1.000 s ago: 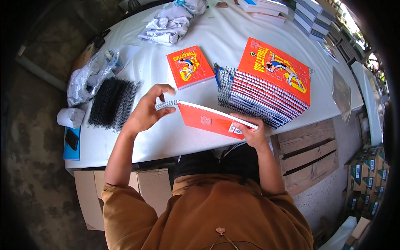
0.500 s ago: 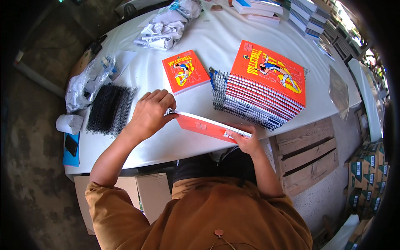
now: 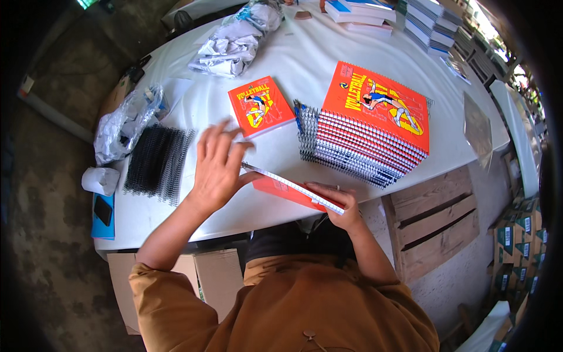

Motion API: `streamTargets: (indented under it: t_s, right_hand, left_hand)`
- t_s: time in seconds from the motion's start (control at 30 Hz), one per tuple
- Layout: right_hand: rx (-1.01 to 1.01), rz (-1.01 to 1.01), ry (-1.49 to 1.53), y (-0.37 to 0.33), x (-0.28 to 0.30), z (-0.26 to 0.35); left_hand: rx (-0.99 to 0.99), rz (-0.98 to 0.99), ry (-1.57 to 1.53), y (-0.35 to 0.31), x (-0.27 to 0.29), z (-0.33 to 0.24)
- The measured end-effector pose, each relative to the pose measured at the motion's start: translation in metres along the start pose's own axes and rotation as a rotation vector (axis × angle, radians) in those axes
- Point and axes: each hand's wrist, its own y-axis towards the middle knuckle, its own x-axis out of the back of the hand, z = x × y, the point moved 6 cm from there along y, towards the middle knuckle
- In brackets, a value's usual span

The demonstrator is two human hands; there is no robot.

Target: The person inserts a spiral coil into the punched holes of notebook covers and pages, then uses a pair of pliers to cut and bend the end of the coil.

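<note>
My right hand (image 3: 343, 205) grips the near right end of a red-covered notebook (image 3: 287, 192), held on edge above the table with its white page edge, lined with holes or coil, facing up. My left hand (image 3: 218, 164) is at the other end, fingers spread and slightly blurred, thumb close to the notebook's corner; whether it touches is unclear. Beyond it lies a smaller-looking pile of red-covered sheets (image 3: 262, 107) with a player printed on top. To the right stands a tall stack of red spiral notebooks (image 3: 375, 126). Black wire binding coils (image 3: 157, 161) lie in a bunch at left.
Crumpled plastic bags (image 3: 231, 50) and another clear bag (image 3: 126, 126) lie on the white-covered table (image 3: 305, 53). A phone (image 3: 102, 210) rests on a blue item at the left edge. Stacked books (image 3: 431, 26) stand far right. A wooden pallet (image 3: 437, 214) and cardboard box (image 3: 217, 278) are below.
My left hand has loosened from the notebook's far end and spread its fingers. The notebook has dipped slightly toward me, still in my right hand.
</note>
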Motion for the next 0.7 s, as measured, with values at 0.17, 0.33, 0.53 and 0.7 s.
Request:
streamTargets:
  t_s: [0.17, 0.33, 0.53, 0.7]
  right_hand:
    - [-0.014, -0.046, -0.012, -0.008, -0.006, 0.001]
    - [0.218, -0.009, -0.037, -0.005, -0.024, 0.022]
    - [0.229, -0.047, -0.115, -0.011, -0.012, 0.026]
    - [0.300, -0.035, -0.144, -0.014, -0.020, 0.025]
  left_hand:
    - [-0.124, -0.048, -0.085, -0.086, -0.091, -0.042]
    - [0.247, -0.699, 0.104, -0.090, -0.075, 0.066]
    - [-0.083, -0.446, -0.033, -0.067, -0.066, -0.012]
    - [0.165, -0.613, -0.169, -0.053, -0.061, -0.009]
